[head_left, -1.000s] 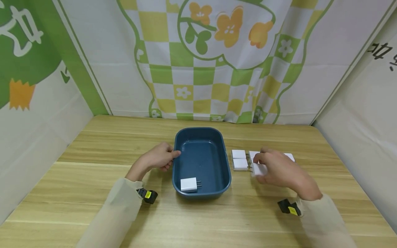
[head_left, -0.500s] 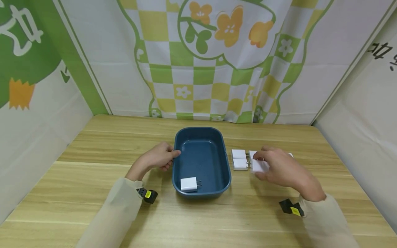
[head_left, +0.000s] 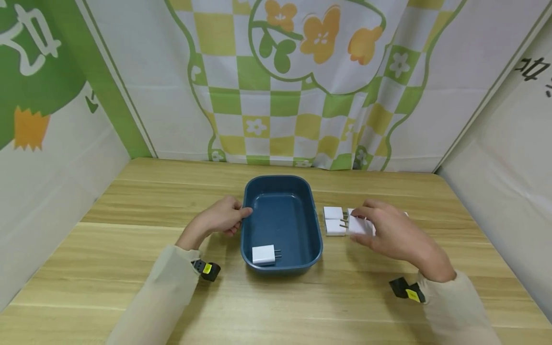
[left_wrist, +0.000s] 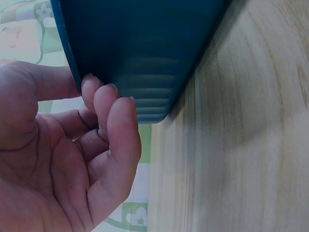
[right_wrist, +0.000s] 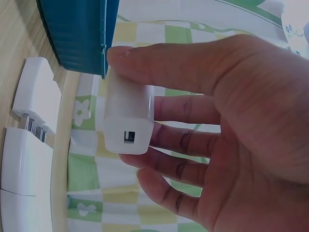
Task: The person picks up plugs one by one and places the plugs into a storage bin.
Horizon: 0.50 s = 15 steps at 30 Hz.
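Note:
My left hand [head_left: 217, 218] pinches the left rim of a dark blue plastic bin [head_left: 280, 220], thumb over the edge, as the left wrist view confirms. In the bin's near left corner lies one white charger plug [head_left: 263, 255], prongs pointing right. To the right of the bin my right hand [head_left: 396, 235] holds another white charger plug [head_left: 360, 226] between thumb and fingers. Its prongs point left, and in the right wrist view the held plug [right_wrist: 129, 116] shows its USB port and hangs above the table. My fingers hide part of it.
Two white chargers [head_left: 334, 227] lie side by side just right of the bin. More chargers [right_wrist: 26, 169] lie beyond them, partly hidden by my right hand. A patterned curtain [head_left: 282, 103] hangs behind the wooden table [head_left: 276, 311].
My right hand has raised the charger plug off the row, and its prongs now show over the neighbouring plugs. The left hand stays on the bin's rim.

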Each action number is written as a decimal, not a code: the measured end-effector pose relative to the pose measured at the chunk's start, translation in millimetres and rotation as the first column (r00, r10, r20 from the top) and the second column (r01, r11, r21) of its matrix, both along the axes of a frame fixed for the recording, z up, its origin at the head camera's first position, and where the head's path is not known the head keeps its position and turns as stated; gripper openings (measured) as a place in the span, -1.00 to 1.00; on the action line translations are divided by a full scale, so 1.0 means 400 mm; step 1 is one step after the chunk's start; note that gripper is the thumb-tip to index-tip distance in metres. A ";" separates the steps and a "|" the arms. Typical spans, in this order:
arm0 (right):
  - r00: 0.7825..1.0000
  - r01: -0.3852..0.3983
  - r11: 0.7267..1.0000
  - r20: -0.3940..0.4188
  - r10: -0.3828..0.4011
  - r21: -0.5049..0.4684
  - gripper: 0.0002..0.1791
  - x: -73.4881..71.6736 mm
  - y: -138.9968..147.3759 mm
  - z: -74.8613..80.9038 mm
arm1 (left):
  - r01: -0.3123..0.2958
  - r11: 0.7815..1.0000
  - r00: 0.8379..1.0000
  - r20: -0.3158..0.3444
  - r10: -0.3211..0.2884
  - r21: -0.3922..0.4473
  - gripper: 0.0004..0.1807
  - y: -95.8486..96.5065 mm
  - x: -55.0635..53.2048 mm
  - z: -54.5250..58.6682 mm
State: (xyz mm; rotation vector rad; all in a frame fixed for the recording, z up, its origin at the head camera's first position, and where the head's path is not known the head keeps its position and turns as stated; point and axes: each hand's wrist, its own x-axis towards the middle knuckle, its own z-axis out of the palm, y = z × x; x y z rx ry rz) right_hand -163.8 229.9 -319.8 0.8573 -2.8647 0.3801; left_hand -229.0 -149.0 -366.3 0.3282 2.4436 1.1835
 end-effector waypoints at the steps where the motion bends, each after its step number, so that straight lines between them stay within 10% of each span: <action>1: 1.000 -0.002 1.000 -0.004 0.002 0.001 -0.58 0.000 -0.001 0.000 | -0.001 1.000 1.000 -0.001 0.001 -0.001 -0.53 0.000 0.000 0.000; 15: 1.000 -0.011 1.000 -0.013 0.011 -0.023 -0.57 0.007 -0.004 0.012 | -0.008 1.000 1.000 0.008 0.008 0.006 -0.53 0.002 0.000 0.001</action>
